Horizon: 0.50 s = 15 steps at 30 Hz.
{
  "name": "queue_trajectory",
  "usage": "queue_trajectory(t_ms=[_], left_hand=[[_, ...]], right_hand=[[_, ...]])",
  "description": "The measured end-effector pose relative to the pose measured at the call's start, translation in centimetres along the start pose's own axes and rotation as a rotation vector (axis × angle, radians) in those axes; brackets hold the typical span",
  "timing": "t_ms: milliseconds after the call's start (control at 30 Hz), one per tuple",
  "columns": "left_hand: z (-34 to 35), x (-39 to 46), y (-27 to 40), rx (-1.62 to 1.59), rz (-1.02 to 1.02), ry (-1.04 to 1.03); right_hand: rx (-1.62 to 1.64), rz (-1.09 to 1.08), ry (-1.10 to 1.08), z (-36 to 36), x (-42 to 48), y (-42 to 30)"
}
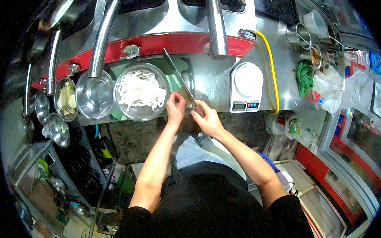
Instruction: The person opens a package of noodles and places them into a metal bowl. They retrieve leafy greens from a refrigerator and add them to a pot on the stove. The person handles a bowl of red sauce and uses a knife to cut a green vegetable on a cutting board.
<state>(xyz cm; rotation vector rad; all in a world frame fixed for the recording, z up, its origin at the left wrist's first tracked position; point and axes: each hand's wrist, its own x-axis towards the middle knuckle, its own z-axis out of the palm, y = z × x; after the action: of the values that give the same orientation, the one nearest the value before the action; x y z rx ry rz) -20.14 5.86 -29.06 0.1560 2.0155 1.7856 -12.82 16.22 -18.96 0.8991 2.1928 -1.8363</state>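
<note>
My right hand (208, 119) is closed round the handle of a knife with a broad metal blade (179, 78); the blade points up and left over the counter. Close beside the blade's lower part is my left hand (176, 108), its fingers curled near the metal; whether they touch it or pinch something is unclear. Left of that hand, a round bowl (117, 106) holds white noodle-like strips (141, 89). Part of a green cutting board (115, 113) shows beneath the bowl and near the knife.
A white kitchen scale (248, 86) stands right of the knife, beside a yellow hose (272, 68). An empty metal bowl (94, 99) and a bowl of pale slices (66, 97) sit left. Long pan handles (217, 40) jut over the red stove front (168, 43).
</note>
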Motion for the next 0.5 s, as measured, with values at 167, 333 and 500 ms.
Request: queue_trajectory(t_ms=[167,333,500], left_hand=[[-0.1,0.0,-0.6,0.001,-0.138,-0.062],[-0.3,0.0,0.3,0.164,-0.013,-0.115],[-0.7,-0.4,0.1,0.107,-0.004,-0.037]], right_hand=[[-0.033,-0.004,0.061,0.0,-1.2,0.7],[-0.064,0.065,0.059,0.4,-2.5,0.7],[0.100,-0.011,0.032,1.2,-1.2,-0.9]])
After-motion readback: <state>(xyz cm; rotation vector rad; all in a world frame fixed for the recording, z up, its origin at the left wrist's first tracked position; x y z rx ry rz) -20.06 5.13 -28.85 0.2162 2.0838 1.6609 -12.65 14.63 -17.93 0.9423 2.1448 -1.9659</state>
